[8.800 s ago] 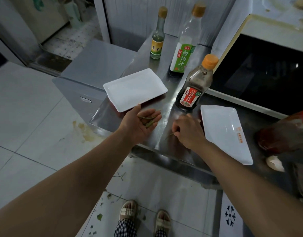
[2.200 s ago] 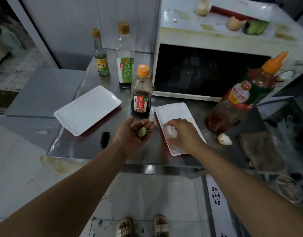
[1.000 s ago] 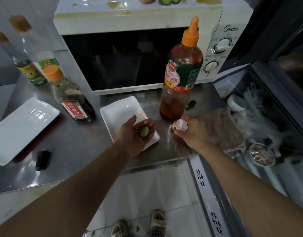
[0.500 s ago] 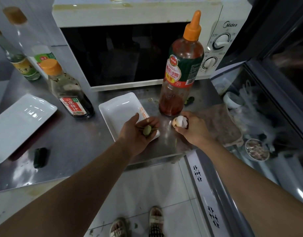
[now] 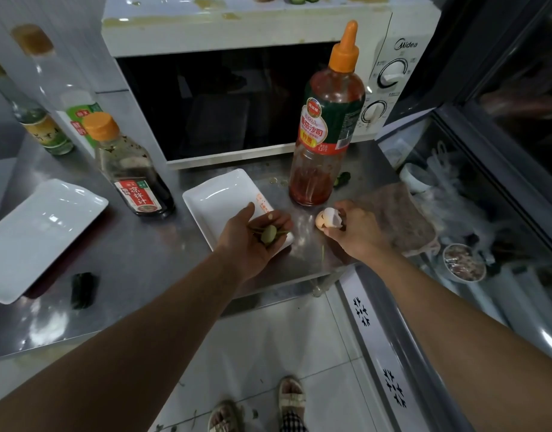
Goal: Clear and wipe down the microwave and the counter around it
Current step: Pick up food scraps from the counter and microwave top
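A stained white microwave point(image 5: 243, 32) stands at the back of the steel counter point(image 5: 137, 263), with food scraps on its top. My left hand point(image 5: 252, 238) is cupped palm-up over the corner of a white rectangular plate point(image 5: 218, 201) and holds green vegetable scraps point(image 5: 268, 234). To its right, my right hand point(image 5: 352, 229) pinches broken eggshell pieces point(image 5: 328, 218) just above the counter, in front of a tall ketchup bottle point(image 5: 327, 126). A brown cloth point(image 5: 399, 216) lies right of that hand.
A dark sauce bottle point(image 5: 131, 173) and two more bottles point(image 5: 43, 126) stand left of the microwave. Another white plate point(image 5: 34, 232) lies at far left, a small dark scrap point(image 5: 81, 289) near the counter's front edge. A green scrap point(image 5: 343, 179) lies behind the ketchup bottle. A glass-topped cabinet point(image 5: 486, 213) adjoins the right.
My right hand picked eggshell off the plate, then more from beside the ketchup bottle. In the last half second both hands stayed almost still. The left hand has kept its green scraps throughout.
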### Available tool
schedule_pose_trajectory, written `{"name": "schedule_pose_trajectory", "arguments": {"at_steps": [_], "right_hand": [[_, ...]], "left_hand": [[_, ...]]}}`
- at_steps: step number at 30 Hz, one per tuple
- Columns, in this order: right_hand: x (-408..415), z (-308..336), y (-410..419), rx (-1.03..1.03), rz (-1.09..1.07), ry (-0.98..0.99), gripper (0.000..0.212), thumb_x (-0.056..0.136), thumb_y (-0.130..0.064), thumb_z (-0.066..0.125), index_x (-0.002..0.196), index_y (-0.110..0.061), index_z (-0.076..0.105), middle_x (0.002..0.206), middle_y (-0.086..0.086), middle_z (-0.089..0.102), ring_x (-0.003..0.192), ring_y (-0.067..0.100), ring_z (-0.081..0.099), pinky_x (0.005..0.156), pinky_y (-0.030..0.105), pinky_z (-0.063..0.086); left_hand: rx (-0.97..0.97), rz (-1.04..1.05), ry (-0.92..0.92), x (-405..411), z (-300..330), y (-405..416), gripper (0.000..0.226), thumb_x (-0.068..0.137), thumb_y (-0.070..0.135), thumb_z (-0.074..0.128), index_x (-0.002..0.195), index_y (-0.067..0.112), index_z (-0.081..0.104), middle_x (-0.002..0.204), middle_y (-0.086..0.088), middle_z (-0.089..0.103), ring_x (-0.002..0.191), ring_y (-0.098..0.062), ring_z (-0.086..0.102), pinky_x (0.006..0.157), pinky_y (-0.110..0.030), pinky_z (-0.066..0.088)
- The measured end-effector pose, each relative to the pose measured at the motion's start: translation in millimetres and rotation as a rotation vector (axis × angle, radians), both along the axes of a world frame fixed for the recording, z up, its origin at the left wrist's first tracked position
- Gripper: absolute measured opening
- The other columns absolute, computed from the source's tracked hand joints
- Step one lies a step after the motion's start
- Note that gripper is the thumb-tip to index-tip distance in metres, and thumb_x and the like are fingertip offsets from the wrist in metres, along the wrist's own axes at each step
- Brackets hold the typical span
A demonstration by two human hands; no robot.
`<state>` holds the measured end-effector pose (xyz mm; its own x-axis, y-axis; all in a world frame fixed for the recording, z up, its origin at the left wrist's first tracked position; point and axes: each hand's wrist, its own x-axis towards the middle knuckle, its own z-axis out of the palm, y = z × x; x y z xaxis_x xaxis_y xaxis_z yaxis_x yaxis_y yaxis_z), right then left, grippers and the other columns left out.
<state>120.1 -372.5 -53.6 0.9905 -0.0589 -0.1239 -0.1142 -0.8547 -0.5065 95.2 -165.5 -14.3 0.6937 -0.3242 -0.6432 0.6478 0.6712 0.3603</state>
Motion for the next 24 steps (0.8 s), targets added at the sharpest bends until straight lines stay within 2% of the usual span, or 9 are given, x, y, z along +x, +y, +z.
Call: {"name": "schedule_pose_trajectory", "arguments": {"at_steps": [4, 7, 11, 15, 20, 24], "right_hand": [[-4, 2, -2, 0.034, -0.011, -0.001, 0.052, 0.076, -0.018, 0.078, 0.121, -0.01, 0.055, 0.117, 0.011, 0.063, 0.105, 0.025, 0.06, 0.083, 0.026, 0.042], [-9, 6, -5, 0.032, -0.026, -0.012, 0.053, 0.076, -0.018, 0.077, 0.123, -0.01, 0.054, 0.117, 0.01, 0.063, 0.105, 0.024, 0.059, 0.084, 0.026, 0.041], [-19, 10, -3, 0.02, -0.06, -0.041, 0.047, 0.078, -0.016, 0.075, 0.121, -0.01, 0.057, 0.11, 0.008, 0.062, 0.098, 0.022, 0.058, 0.079, 0.023, 0.039], [-33, 7, 4, -0.019, -0.06, 0.0, 0.032, 0.078, -0.017, 0.074, 0.108, -0.013, 0.063, 0.103, 0.008, 0.063, 0.095, 0.022, 0.06, 0.078, 0.026, 0.045], [-43, 0, 16, -0.042, -0.089, 0.026, 0.023, 0.076, -0.02, 0.075, 0.095, -0.011, 0.066, 0.104, 0.011, 0.064, 0.096, 0.027, 0.061, 0.085, 0.039, 0.05], [-44, -4, 23, -0.051, -0.107, 0.065, 0.021, 0.072, -0.027, 0.079, 0.081, -0.014, 0.065, 0.098, 0.007, 0.064, 0.09, 0.022, 0.061, 0.082, 0.037, 0.05]], "left_hand": [[0.008, 0.005, 0.021, -1, -2, -2, 0.042, 0.097, 0.039, 0.037, 0.103, 0.003, 0.057, 0.098, -0.011, 0.063, 0.091, -0.021, 0.064, 0.079, -0.03, 0.05], [0.012, -0.005, 0.02, -2, -2, -3, 0.044, 0.097, 0.04, 0.036, 0.098, 0.003, 0.059, 0.087, -0.01, 0.067, 0.091, -0.021, 0.064, 0.085, -0.03, 0.048], [0.031, 0.002, 0.03, -3, -2, -5, 0.045, 0.097, 0.039, 0.037, 0.104, 0.001, 0.059, 0.078, -0.011, 0.072, 0.09, -0.022, 0.066, 0.095, -0.033, 0.045], [0.029, -0.025, 0.02, -8, -2, -6, 0.047, 0.098, 0.04, 0.036, 0.089, 0.002, 0.061, 0.081, -0.012, 0.072, 0.088, -0.02, 0.066, 0.096, -0.03, 0.044], [0.008, -0.018, 0.026, -12, -5, -3, 0.047, 0.097, 0.04, 0.035, 0.085, 0.003, 0.061, 0.084, -0.012, 0.071, 0.092, -0.022, 0.064, 0.102, -0.032, 0.04], [-0.002, 0.003, 0.028, -14, -6, 1, 0.047, 0.098, 0.04, 0.037, 0.084, 0.001, 0.06, 0.093, -0.014, 0.066, 0.091, -0.024, 0.063, 0.092, -0.032, 0.045]]}}
